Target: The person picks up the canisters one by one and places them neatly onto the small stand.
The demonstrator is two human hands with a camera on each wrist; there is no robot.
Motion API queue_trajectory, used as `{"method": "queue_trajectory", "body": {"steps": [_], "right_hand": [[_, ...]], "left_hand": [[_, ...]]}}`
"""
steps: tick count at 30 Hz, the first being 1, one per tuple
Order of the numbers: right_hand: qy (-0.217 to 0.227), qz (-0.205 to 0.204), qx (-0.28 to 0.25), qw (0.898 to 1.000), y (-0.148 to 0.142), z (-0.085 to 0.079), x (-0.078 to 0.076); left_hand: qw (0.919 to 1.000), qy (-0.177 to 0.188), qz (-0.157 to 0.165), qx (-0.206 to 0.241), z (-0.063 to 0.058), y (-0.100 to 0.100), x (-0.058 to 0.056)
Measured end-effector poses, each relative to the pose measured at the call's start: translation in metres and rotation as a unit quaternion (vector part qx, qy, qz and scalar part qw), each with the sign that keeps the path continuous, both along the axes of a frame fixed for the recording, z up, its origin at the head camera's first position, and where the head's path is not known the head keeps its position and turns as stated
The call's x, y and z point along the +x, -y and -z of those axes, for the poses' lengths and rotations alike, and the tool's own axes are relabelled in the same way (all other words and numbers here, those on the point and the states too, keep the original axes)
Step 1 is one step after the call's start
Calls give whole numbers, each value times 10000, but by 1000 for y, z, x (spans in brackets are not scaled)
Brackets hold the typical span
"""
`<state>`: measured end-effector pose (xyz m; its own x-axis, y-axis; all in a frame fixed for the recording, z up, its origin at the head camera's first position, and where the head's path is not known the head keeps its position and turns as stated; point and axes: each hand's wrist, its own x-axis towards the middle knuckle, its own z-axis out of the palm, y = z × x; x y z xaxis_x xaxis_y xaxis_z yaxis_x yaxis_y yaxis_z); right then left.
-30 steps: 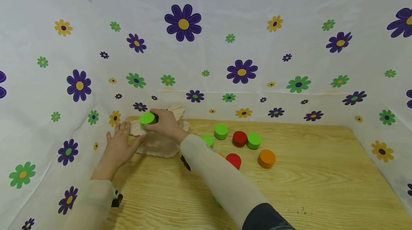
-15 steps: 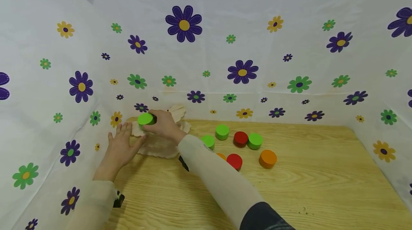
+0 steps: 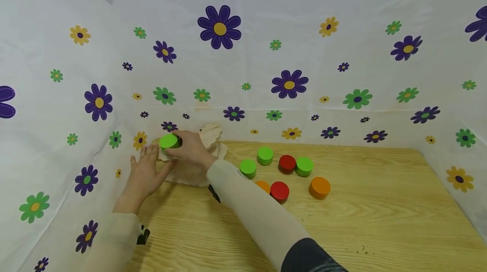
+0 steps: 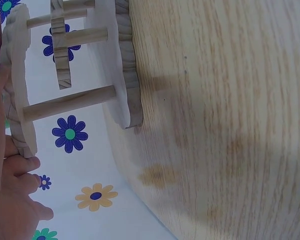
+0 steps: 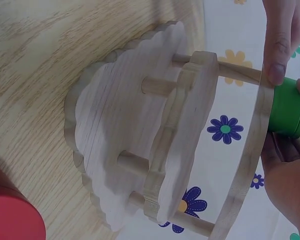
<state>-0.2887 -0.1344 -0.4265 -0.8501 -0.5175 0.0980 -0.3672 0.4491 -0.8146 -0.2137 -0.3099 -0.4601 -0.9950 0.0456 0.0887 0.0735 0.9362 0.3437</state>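
A pale wooden tiered stand [image 5: 125, 115] with scalloped boards and round posts stands at the table's back left corner. My right hand [image 3: 191, 148] pinches a green cylinder block [image 3: 168, 141] at the stand's top board. In the right wrist view, the underside of this green block [image 5: 288, 110] meets that board. My left hand [image 3: 143, 175] grips the left end of the same board, thumb towards the front edge. The left wrist view shows several fingertips [image 4: 27, 182] beside the board's end. In the head view, both hands partly hide the stand.
To the right on the wooden table [image 3: 373, 217] lie green [image 3: 265, 155], red [image 3: 287, 164] and orange [image 3: 319, 188] cylinder blocks. My right sleeve partly covers another orange block [image 3: 262, 186]. A flower-printed white cloth [image 3: 243, 64] walls the back and sides.
Both hands stay at the stand's top board. The green block in my right hand has shifted slightly to the left. The head view has moved a little.
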Motion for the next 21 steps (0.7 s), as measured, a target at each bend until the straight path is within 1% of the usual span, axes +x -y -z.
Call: {"method": "queue_trajectory", "body": {"steps": [5, 10, 15, 21], "right_hand": [[25, 17, -34, 10000, 1, -2, 2], [11, 27, 22, 10000, 1, -4, 5], [-49, 18, 45, 10000, 3, -6, 5], [-91, 61, 50, 9999, 3, -3, 3]], "left_hand": [[10000, -50, 16, -14, -2, 0, 1], [9999, -110, 28, 19, 1, 1, 1], [9998, -199, 38, 23, 2, 2, 0], [9998, -166, 50, 42, 3, 2, -1]]}}
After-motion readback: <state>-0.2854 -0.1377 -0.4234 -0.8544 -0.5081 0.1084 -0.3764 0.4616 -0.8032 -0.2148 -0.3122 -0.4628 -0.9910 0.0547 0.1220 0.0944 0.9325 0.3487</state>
